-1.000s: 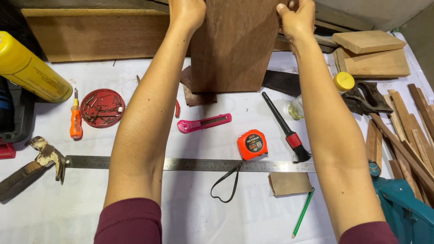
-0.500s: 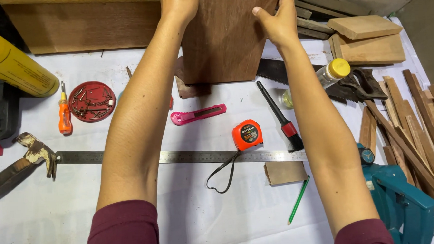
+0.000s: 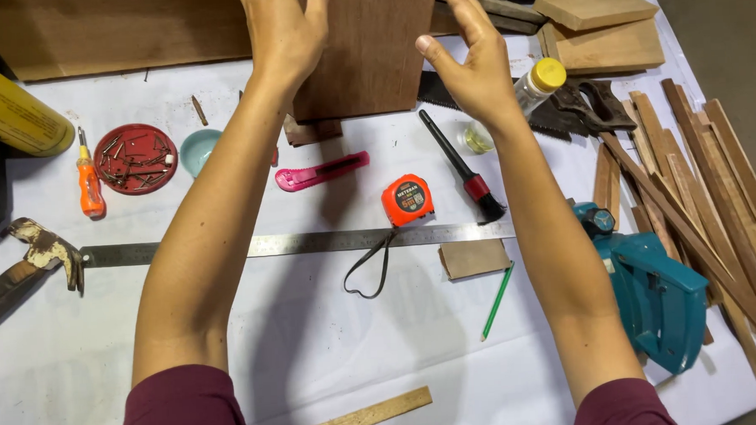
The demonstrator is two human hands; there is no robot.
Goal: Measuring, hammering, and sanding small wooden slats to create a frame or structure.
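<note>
The person stands a dark reddish-brown flat wooden board (image 3: 369,51) upright on the white-covered desk (image 3: 316,351), near the far edge. The left hand (image 3: 283,34) lies flat against the board's left face, fingers together and pointing up, while the right hand (image 3: 466,60) is spread, its thumb toward the board's right edge and its fingers just off the wood, so the hold looks loose rather than clamped. The step in hand appears to be steadying or positioning the board on its lower end; whatever follows would call for firm contact from both palms, since the board rests on a narrow edge and could tip. Its lower end stands just beside a small dark offcut (image 3: 311,132) and in front of a hand saw with a black toothed blade (image 3: 552,111). Close to the near side lie a pink plastic utility knife (image 3: 323,171), a black brush with a red collar (image 3: 461,166) and an orange tape measure (image 3: 407,199), with a long steel ruler (image 3: 294,243) stretched across beyond them. Room is tight to the right, where thin wooden strips (image 3: 700,190) and a teal power tool (image 3: 654,298) crowd the desk, and to the left a round red dish of screws (image 3: 134,158) sits near an orange-handled screwdriver (image 3: 89,184). The widest open stretch lies between the forearms, nearer the person than the ruler.
</note>
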